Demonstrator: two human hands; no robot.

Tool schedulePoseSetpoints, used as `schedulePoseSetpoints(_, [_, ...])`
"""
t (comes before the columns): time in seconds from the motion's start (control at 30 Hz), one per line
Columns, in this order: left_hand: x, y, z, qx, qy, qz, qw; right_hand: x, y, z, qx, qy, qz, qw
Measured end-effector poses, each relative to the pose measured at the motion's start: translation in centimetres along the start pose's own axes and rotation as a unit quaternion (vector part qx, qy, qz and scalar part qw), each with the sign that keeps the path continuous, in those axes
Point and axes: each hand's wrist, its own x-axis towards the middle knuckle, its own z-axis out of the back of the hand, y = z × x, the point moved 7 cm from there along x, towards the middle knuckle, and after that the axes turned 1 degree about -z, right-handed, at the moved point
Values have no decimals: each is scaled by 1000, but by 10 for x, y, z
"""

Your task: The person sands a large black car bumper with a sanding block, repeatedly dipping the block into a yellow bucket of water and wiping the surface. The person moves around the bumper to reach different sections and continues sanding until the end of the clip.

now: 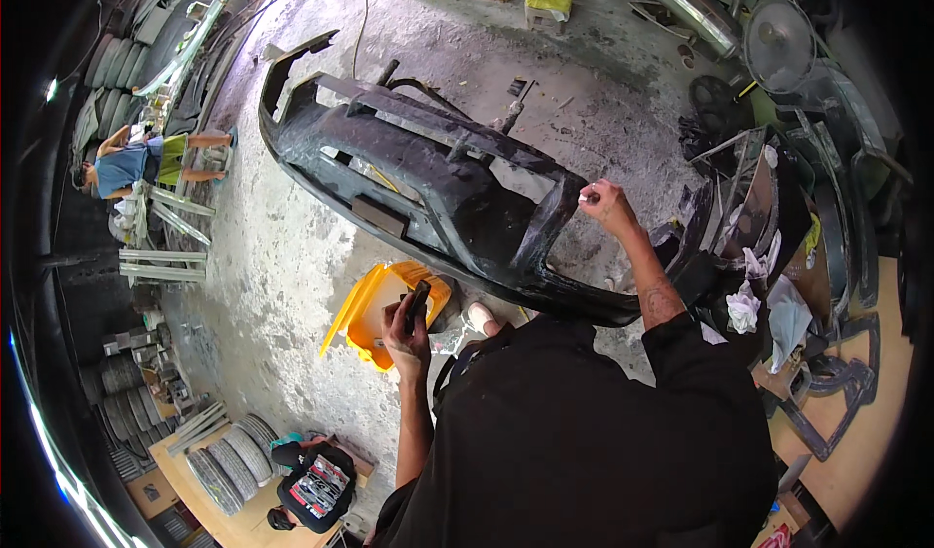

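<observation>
Currently, the left hand (405, 342) grasps a dark block (419, 301) near a yellow tub (370, 351); the right hand (608, 206) pinches a small pale piece (587, 198) by the black bumper (486, 219), which spans mid-scene.

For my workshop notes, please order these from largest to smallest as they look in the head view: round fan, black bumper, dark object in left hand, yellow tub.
1. Black bumper
2. Yellow tub
3. Round fan
4. Dark object in the left hand, partly hidden
</observation>
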Motion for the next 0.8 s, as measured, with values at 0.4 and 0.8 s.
schedulePoseSetpoints(0.4, [-4,11,-8,8,2,-5,1000,63,-10,-26,0,84,25,996])
schedulePoseSetpoints(0.8, [-16,10,-2,-11,-13,56,998,66,-41,-25,16,37,-12,999])
